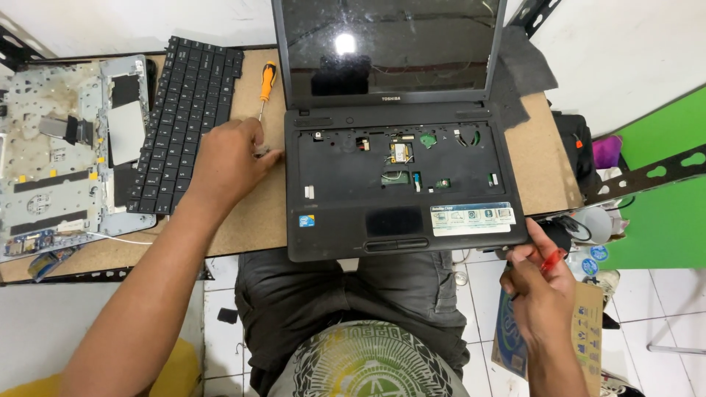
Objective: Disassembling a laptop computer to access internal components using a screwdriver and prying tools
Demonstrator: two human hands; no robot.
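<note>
Brown fibreboard worktop (250,220) on a black slotted frame, seen from above, with white wall beyond and white floor tiles below. Far left: a detached grey laptop palm-rest cover (66,147), lying inner face up with exposed metal shielding and flat cables. Just right of it, overlapping its edge: a removed black keyboard (184,121), keys upward. Right of the keyboard, at the far side of the board: an orange-and-black-handled screwdriver (265,87), its tip pointing toward the person. Left hand (228,162): resting on the board beside the keyboard, knuckles up, fingertips drawn together near the screwdriver tip and pinching something too small to identify. Centre: an open black laptop (397,184) with dark screen, keyboard bay empty, circuit board and connectors visible inside. Its near edge overhangs the board above the person's lap. Right hand (540,287): off the near right corner of the laptop, fingers curled around a small red-handled tool (551,259). Far right: green wall panel (662,213) and dark clutter beside the table.
</note>
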